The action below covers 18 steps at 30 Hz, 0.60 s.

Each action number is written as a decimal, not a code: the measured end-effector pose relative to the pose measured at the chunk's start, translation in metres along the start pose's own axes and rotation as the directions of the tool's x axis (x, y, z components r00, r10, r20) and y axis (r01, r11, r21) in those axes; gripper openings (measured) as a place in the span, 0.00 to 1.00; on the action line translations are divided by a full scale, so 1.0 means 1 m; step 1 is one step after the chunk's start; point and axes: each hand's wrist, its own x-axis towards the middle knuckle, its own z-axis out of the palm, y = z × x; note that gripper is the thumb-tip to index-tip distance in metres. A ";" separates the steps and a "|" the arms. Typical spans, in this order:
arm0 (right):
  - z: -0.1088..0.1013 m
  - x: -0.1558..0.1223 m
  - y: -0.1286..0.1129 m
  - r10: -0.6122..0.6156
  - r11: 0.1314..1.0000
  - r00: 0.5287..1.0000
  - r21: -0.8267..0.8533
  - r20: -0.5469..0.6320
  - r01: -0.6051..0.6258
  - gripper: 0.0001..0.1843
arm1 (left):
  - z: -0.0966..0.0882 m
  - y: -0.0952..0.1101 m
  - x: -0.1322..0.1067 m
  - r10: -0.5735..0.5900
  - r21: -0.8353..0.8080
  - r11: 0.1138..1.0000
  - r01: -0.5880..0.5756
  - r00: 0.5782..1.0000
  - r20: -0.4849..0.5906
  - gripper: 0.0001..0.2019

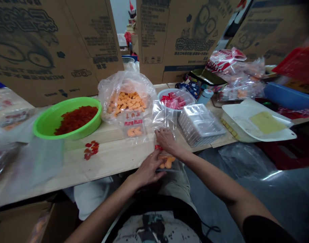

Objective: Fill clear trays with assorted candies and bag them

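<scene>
At the table's front edge, my left hand grips the left side of a clear plastic tray. Orange candy pieces and a small red packet show in it. My right hand lies over the tray's far end, fingers bent onto a clear plastic bag that stretches away flat on the table. My hands hide how far the tray is inside the bag. Just to the left lies another tray with orange pieces, red packets and dark red pieces.
A green bowl holds dark red pieces; a few loose red pieces lie before it. Behind are a bag of orange pieces and a tub of red packets. Stacked trays and a white basket stand right. Cardboard boxes line the back.
</scene>
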 end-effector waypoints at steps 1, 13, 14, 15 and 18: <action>0.002 0.002 0.001 -0.009 1.000 1.000 0.009 -0.009 0.009 0.15 | 0.000 0.000 0.000 0.002 -0.009 1.000 -0.002 1.000 0.000 0.26; 0.004 0.015 0.011 -0.095 0.995 0.993 0.049 0.075 0.091 0.17 | 0.002 -0.004 -0.001 0.014 -0.024 1.000 -0.015 0.999 -0.040 0.22; 0.004 0.017 0.013 -0.100 0.994 0.992 0.047 0.071 0.097 0.18 | 0.001 -0.004 -0.001 0.008 -0.023 1.000 -0.009 0.999 -0.044 0.22; 0.005 0.017 0.015 -0.103 0.994 0.992 0.043 0.066 0.101 0.18 | 0.001 -0.004 -0.001 0.001 -0.024 1.000 -0.003 0.999 -0.048 0.22; 0.009 0.013 0.016 -0.149 0.989 0.989 0.024 0.006 0.149 0.17 | 0.000 -0.005 0.001 -0.007 -0.041 0.999 0.004 0.998 -0.066 0.21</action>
